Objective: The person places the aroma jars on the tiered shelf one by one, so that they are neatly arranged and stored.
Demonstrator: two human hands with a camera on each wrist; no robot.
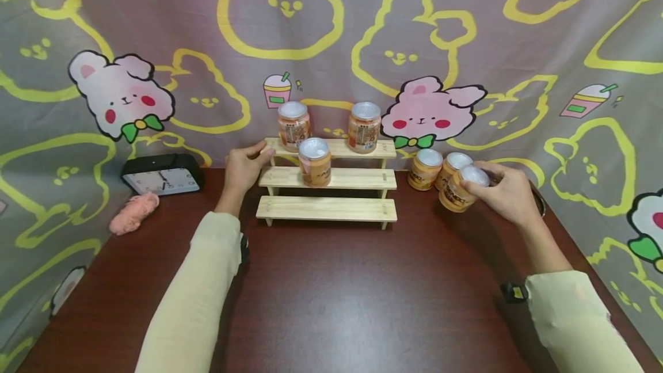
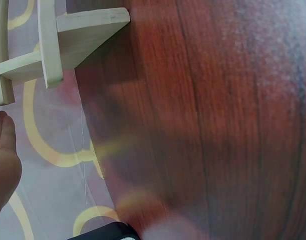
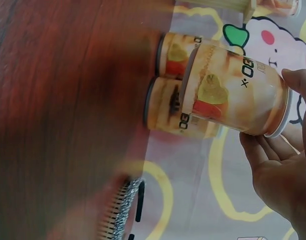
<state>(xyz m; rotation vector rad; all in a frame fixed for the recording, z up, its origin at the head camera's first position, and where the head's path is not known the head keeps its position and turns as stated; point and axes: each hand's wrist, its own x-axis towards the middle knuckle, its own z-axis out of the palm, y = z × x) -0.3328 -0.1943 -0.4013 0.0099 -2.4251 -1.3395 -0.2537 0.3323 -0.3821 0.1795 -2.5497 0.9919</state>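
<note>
A three-tier wooden display rack [image 1: 326,208] stands at the back of the table. My left hand [image 1: 242,170] pinches the left end of its top tier; in the left wrist view this hand [image 2: 5,165] is partly cut off. Two orange-labelled cans [image 1: 294,131] with silvery lids stand on the top tier, one left and one right [image 1: 364,131]. Another can [image 1: 315,167] sits on the middle tier. At the right, my right hand [image 1: 507,191] grips a can [image 3: 232,90] near its lid, tilted and raised. Two more cans [image 1: 425,172] stand on the table behind it.
A black clock [image 1: 164,176] stands at the back left, with a pink yarn bundle [image 1: 133,213] before it. A patterned cloth [image 1: 321,33] hangs behind the table. A metallic-edged object [image 3: 124,210] lies near the right hand, partly hidden in the head view.
</note>
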